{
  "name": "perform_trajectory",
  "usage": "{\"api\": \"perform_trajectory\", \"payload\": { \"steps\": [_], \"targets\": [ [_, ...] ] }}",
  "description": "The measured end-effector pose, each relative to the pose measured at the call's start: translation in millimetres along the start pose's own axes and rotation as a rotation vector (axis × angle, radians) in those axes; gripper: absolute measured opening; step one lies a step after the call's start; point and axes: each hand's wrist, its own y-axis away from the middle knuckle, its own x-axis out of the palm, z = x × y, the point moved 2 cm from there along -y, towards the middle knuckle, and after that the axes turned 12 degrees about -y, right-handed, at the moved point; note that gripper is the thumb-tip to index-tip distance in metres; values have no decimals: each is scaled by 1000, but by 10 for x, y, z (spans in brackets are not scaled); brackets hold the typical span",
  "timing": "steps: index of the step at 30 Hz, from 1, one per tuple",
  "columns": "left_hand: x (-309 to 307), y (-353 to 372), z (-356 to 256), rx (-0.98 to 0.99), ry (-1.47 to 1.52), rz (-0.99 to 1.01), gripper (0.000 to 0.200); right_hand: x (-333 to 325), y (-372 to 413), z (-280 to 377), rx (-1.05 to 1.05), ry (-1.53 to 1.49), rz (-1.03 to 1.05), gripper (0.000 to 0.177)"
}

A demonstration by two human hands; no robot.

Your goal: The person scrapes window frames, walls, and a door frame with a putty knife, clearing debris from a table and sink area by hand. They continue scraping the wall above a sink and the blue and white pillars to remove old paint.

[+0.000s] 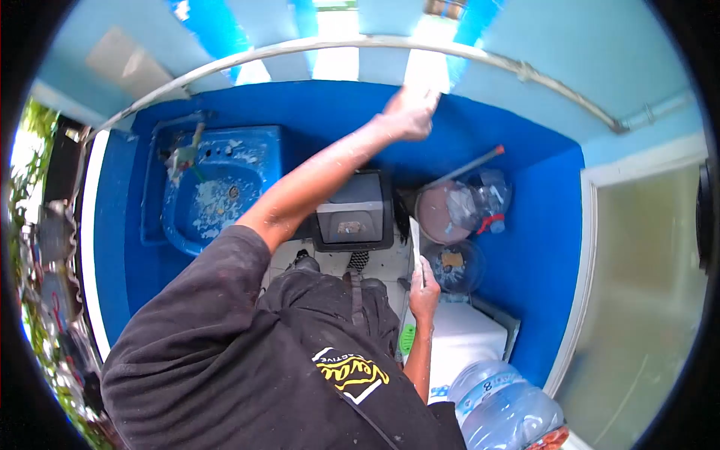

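Note:
My left hand (411, 114) reaches up to the wall, just above the edge where the blue paint meets light blue. Its fingers look closed, and glare hides what they hold. Lower down, my right hand (424, 291) grips a thin white flat board (416, 244), seen nearly edge-on and pointing upward. White specks cover both hands and forearms. Beside the board are a pinkish bucket (436, 214) and a clear round tub (457, 270) with a tan block in it.
A blue sink (217, 191) spattered white is at left. A grey-black bin (351, 217) stands ahead of my feet. A pipe (352, 40) crosses the wall. Plastic bottles lie on the bucket; a white box (465, 330) and large water bottles (510, 412) are at right, near a framed door (645, 292).

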Motion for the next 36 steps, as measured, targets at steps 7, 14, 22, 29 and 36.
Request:
{"api": "perform_trajectory", "payload": {
  "steps": [7, 14, 22, 29, 36],
  "targets": [
    [-387, 1331, 252, -307, 369, -44, 28, 101, -52, -64, 75, -12, 61, 38],
    [-1176, 1806, 2059, -650, 73, -640, 15, 260, 232, -69, 37, 88, 62, 38],
    [-738, 1311, 3171, -350, -255, -23, 31, 848, 442, 256, -47, 72, 96, 38],
    [-1175, 2001, 2467, -556, 108, -189, 27, 1144, 923, 297, 10, 50, 5, 39],
    [-1096, 1548, 2866, -390, -34, -229, 30, 1367, 1064, 561, 46, 76, 52, 38]
  ]
}}
